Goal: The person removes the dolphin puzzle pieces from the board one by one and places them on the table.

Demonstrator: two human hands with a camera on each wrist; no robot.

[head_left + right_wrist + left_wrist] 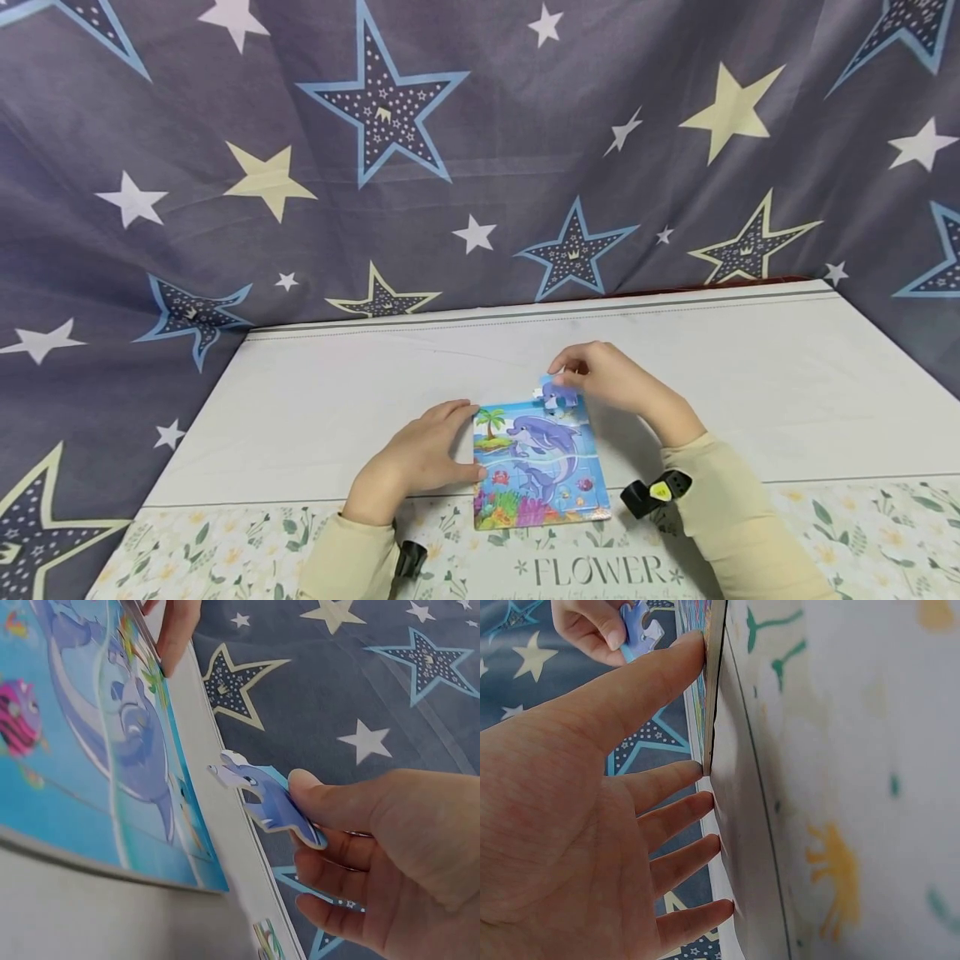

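A square dolphin jigsaw puzzle [540,467] lies on the table, its picture showing dolphins, a palm tree, fish and coral. Between thumb and fingers, my right hand [607,379] pinches a jigsaw piece [274,799] printed with part of a purple-blue dolphin. That piece is held tilted above the puzzle's far right corner. My left hand [420,450] rests at the puzzle's left side, fingers spread and nearly straight. In the left wrist view its thumb [656,671] touches the puzzle's edge, while the other fingertips reach the table surface.
The table [360,400] has a white cloth with a floral printed strip and the word FLOWER along the near side. Behind it hangs a dark curtain [420,225] with stars. In the right wrist view a small patterned item [268,941] shows at the bottom, its kind unclear.
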